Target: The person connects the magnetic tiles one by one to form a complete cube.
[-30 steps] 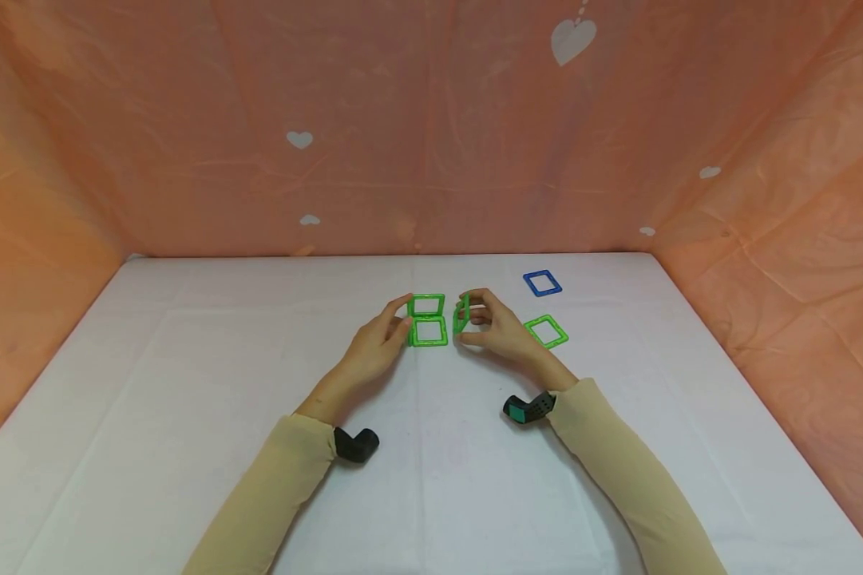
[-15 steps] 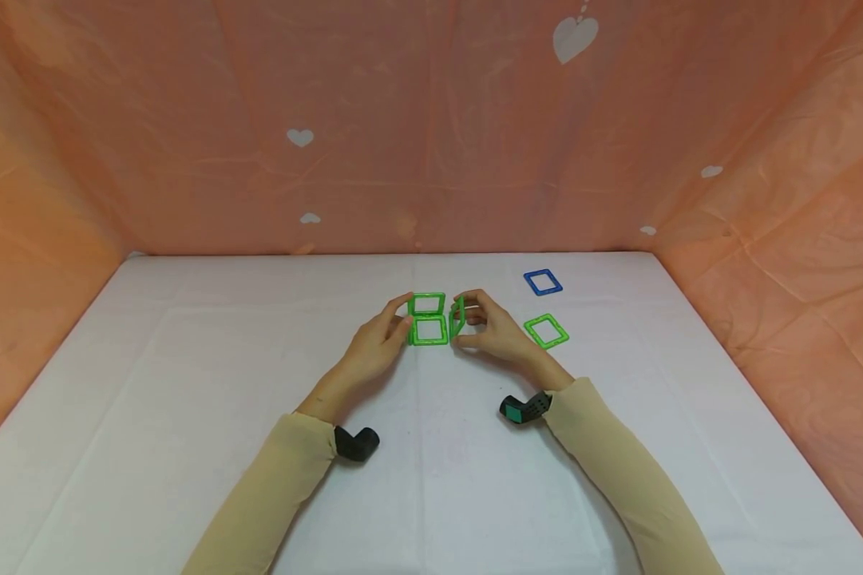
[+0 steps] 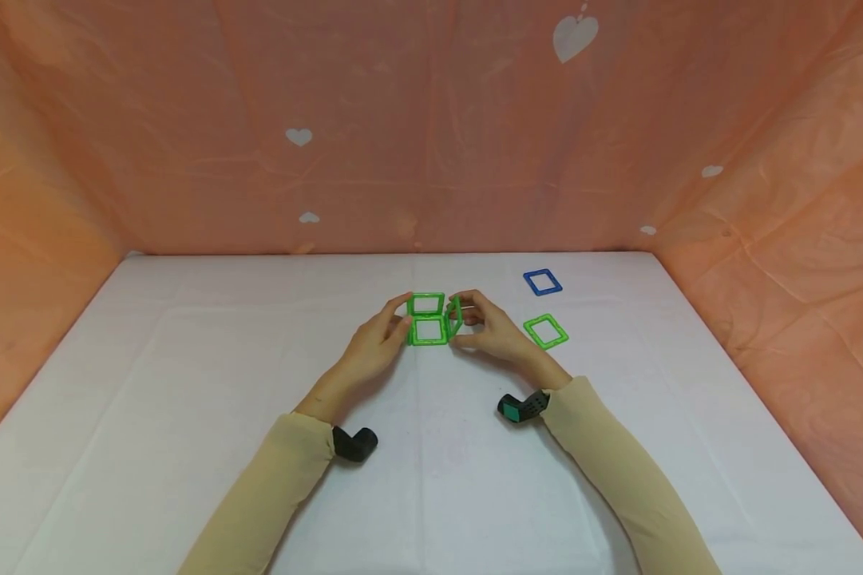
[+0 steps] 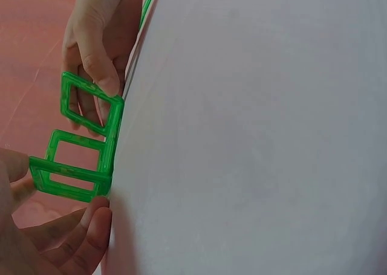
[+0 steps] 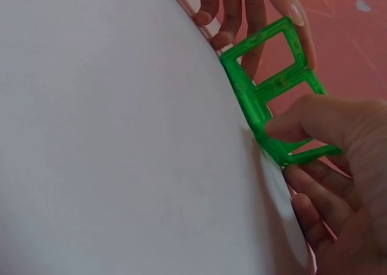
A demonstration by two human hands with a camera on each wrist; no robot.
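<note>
The left hand point(image 3: 371, 347) gripped the left tile point(image 4: 71, 169) of an open green square-tile box point(image 3: 429, 343); the right hand point(image 3: 503, 330) pinched its right tile point(image 4: 65, 93).

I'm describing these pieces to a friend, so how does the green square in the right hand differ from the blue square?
The right hand holds the green square tilted up; the blue square lies flat on the table. The green square sits against other green squares, while the blue square lies apart. Both are open frames.

Orange sheets point(image 3: 417, 104) with white hearts point(image 3: 575, 38) hung behind and beside the white worktop point(image 3: 151, 367). Both looked creased.
</note>
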